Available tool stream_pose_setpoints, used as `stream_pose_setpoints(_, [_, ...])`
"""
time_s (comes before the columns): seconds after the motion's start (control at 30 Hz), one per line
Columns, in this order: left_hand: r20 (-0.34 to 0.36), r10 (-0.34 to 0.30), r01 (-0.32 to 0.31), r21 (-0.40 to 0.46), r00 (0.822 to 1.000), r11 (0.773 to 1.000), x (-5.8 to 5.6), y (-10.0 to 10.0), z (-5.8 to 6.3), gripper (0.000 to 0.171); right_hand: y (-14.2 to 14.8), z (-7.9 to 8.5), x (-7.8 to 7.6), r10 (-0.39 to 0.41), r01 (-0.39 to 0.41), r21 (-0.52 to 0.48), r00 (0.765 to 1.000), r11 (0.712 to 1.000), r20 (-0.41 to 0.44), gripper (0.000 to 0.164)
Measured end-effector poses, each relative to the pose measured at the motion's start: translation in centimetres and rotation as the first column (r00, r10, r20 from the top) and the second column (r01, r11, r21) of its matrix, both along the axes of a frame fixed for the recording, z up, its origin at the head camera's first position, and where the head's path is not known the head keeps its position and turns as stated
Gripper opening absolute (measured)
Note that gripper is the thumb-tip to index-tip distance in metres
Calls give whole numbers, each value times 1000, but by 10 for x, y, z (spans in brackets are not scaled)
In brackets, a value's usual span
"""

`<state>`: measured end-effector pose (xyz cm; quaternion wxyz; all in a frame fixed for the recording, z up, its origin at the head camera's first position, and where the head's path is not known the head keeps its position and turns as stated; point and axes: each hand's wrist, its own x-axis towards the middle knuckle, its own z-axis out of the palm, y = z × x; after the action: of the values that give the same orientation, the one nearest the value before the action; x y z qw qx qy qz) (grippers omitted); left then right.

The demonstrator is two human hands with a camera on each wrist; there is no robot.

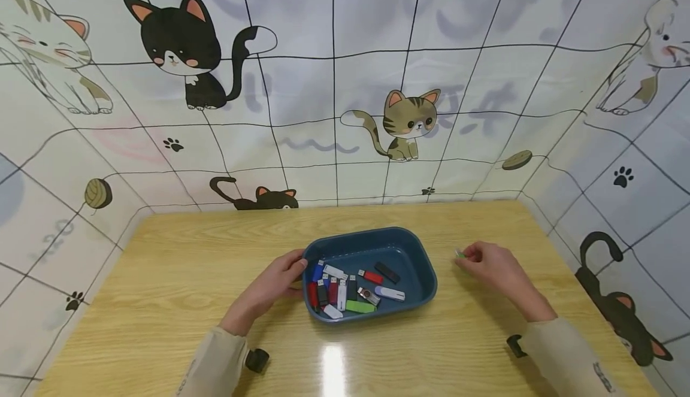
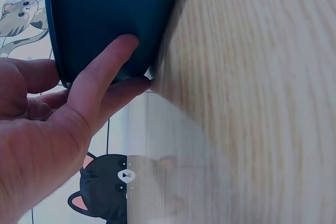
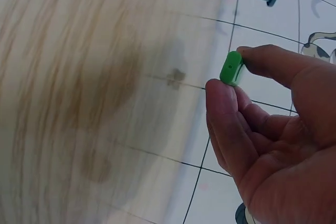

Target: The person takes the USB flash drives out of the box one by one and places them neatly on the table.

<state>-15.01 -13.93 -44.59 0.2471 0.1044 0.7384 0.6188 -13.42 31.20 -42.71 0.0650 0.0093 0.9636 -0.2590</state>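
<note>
A gap is left between bin (image 1: 409,259) and right hand (image 1: 493,268). The bin's left end is blocked by the left hand (image 1: 273,283), its left half crowded by sticks (image 1: 342,295).

The surface (image 1: 178,265) is a pale yellow-brown wood finish, its grain running left to right in fine streaks. It has enough sheen to mirror its surroundings: a bright patch of glare (image 1: 333,370) falls at the near side, around the middle, and faint reflections of dark lines show in the wrist views. Directly on it rests a dark blue tray (image 1: 417,274) with rounded corners, set about midway between left and right. The tray's longer sides run roughly left to right, turned slightly so the right end lies farther.
</note>
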Motion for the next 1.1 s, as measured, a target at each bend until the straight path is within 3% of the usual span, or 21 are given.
stream_pose_setpoints(0.3, [8, 16, -16, -5, 1000, 1000, 0, 2, -3, 46, 11, -8, -5, 42, -46, 141, 999, 989, 27, 36])
stream_pose_setpoints(0.6, [-9, 21, -21, -27, 1000, 999, -1, 4, -4, 45, 17, -17, -4, 51, -55, 132, 998, 990, 35, 26])
stream_pose_setpoints(1.1, [-9, 21, -21, -38, 1000, 999, -3, 6, -3, 43, 19, -16, -3, 26, -36, 115, 995, 993, 92, 39])
